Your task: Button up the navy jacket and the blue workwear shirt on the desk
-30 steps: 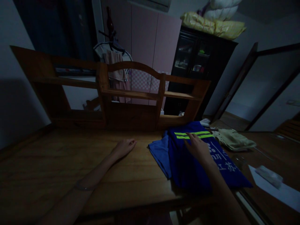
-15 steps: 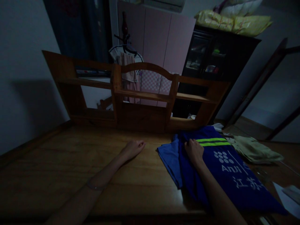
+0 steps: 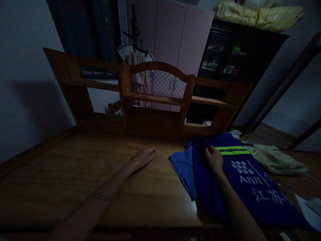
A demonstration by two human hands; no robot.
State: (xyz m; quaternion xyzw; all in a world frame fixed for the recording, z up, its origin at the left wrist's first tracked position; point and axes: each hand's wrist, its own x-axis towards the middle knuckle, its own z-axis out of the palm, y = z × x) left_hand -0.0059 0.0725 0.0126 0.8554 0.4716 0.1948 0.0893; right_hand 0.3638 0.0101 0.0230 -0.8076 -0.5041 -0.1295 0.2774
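A dark blue garment (image 3: 248, 187) with a yellow-green reflective stripe and white lettering lies on the wooden table (image 3: 75, 174), on top of a lighter blue garment (image 3: 183, 167). My right hand (image 3: 215, 158) rests on the dark blue garment near the left end of the stripe, fingers curled and gripping the cloth. My left hand (image 3: 144, 156) lies on the bare wood to the left of the clothes, fingers loosely curled, holding nothing.
A wooden shelf unit (image 3: 155, 100) stands along the table's far edge. A beige garment (image 3: 276, 159) lies right of the blue pile, white paper (image 3: 309, 211) at the far right. A dark cabinet (image 3: 235, 63) and a pink wardrobe (image 3: 170, 43) stand behind.
My right hand went from lying flat on the dark blue garment to closing on the cloth near the stripe. My view swung a little to the left; the left hand stayed put.
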